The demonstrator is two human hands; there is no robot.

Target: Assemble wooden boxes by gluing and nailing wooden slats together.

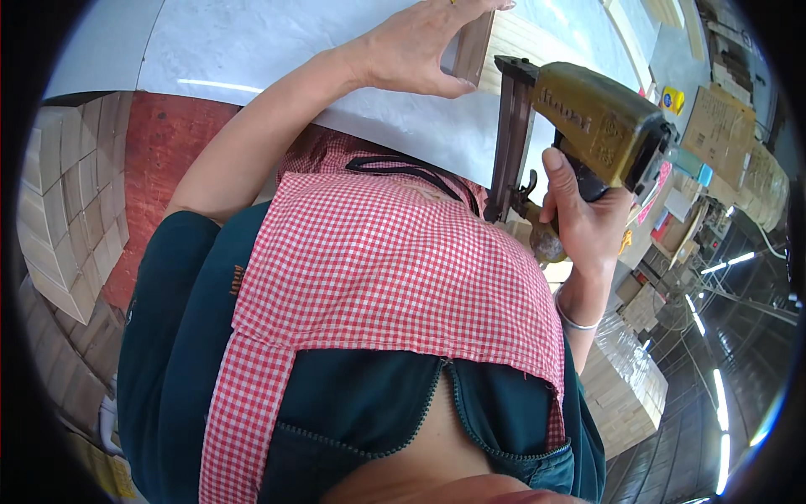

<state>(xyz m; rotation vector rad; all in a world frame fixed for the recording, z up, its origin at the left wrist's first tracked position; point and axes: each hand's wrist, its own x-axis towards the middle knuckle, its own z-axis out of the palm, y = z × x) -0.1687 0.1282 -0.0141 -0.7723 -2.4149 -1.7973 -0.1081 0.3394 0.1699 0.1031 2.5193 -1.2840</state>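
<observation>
My right hand (588,223) is wrapped around the grip of a pneumatic nail gun (592,122) with a gold-coloured body. The gun's long dark magazine (512,126) points up and down the view beside the pale wood. My left hand (411,50) spans a brown wooden piece (475,46), thumb at its near end and fingers toward its far end. The far fingertips are cut off by the top edge. Right against that piece is a pale wooden board (525,46), partly behind the gun's nose.
Under the wood is a white, marbled worktop (252,46). Stacked wooden blocks (75,185) stand at the left next to a red panel (164,160). Cardboard boxes (714,126) and a yellow item (672,99) lie at the right. A wrapped wood stack (625,386) stands behind my right arm.
</observation>
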